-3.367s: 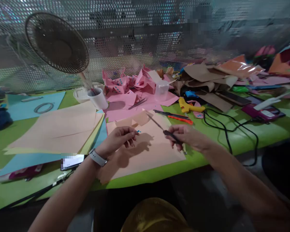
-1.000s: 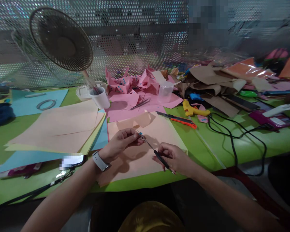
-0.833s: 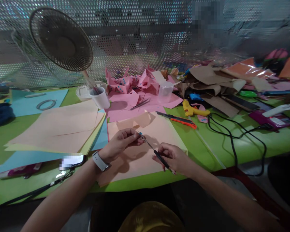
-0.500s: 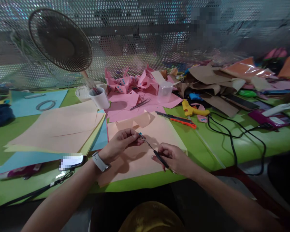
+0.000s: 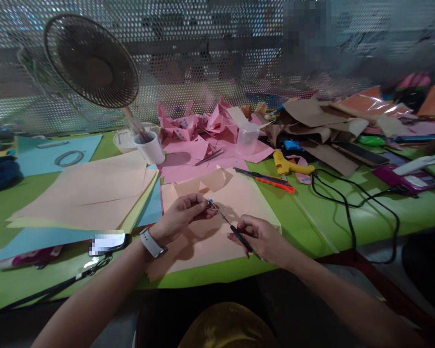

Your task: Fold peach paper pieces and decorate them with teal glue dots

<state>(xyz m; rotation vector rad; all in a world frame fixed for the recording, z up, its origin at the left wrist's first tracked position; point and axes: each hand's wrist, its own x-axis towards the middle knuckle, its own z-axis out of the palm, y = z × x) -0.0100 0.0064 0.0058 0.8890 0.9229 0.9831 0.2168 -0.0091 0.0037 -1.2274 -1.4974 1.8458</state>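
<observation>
Basically, right hand (image 5: 259, 237) grips black-handled scissors (image 5: 241, 238), blades up at the left hand's fingertips. Left hand (image 5: 183, 215) pinched on small blue piece (image 5: 210, 200) by the blade tips. Peach sheet (image 5: 203, 256) below both hands; orange cutter (image 5: 275, 182) beyond right hand.

Light was dim and cool, falling nearly to black below the bench (image 5: 203, 276). Soft shadows lay across the peach sheet (image 5: 217, 249), while glare streaked the orange plastic (image 5: 373, 105). Wide-angle distortion stretched the edges, pixelated blocks masked part of the mesh wall (image 5: 210, 89), and the blue speck (image 5: 210, 200) at the tip of the black-handled tool (image 5: 241, 239) looked smeared.
</observation>
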